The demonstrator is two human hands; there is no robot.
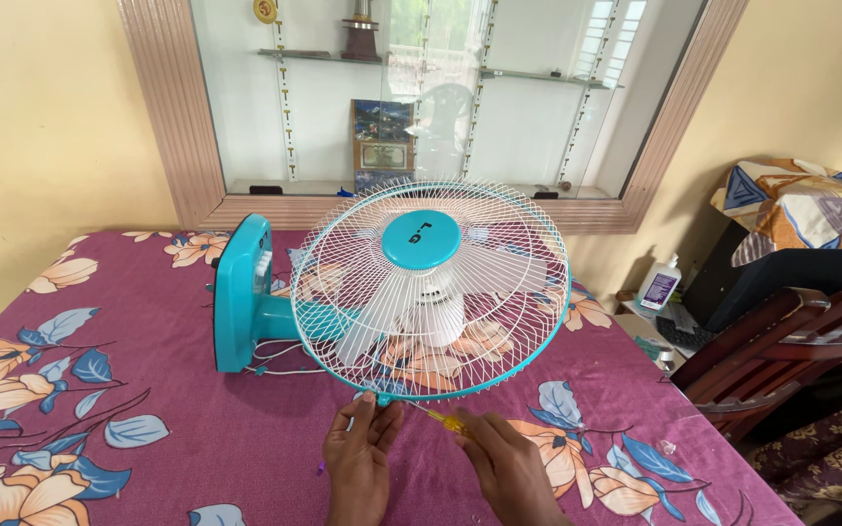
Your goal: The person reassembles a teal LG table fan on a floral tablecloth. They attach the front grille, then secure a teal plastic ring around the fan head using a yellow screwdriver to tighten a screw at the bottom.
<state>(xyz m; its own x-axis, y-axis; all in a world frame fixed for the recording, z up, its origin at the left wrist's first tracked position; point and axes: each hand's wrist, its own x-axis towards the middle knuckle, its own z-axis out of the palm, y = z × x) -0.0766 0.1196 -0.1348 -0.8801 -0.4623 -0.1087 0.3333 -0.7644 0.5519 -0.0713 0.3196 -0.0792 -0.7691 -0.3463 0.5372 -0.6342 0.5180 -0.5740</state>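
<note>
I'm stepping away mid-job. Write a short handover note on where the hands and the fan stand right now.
Left hand: fingertips pinch the bottom of the fan's grille rim.
Right hand: grips a yellow-handled screwdriver, tip aimed at that same spot.
Fan lies tilted on the floral tablecloth, teal base to the left.
Done: nothing visibly removed; grille is on.
Left: the rim fastener, judging by the tool's aim.

A home living room, table under a purple floral cloth (246, 438), glass-fronted wall showcase (421, 97) with shelves holding a trophy (361, 29) and framed picture (382, 146), dark wooden chair (782, 351), patterned cushion (801, 205), yellow painted walls (41, 127)
</note>
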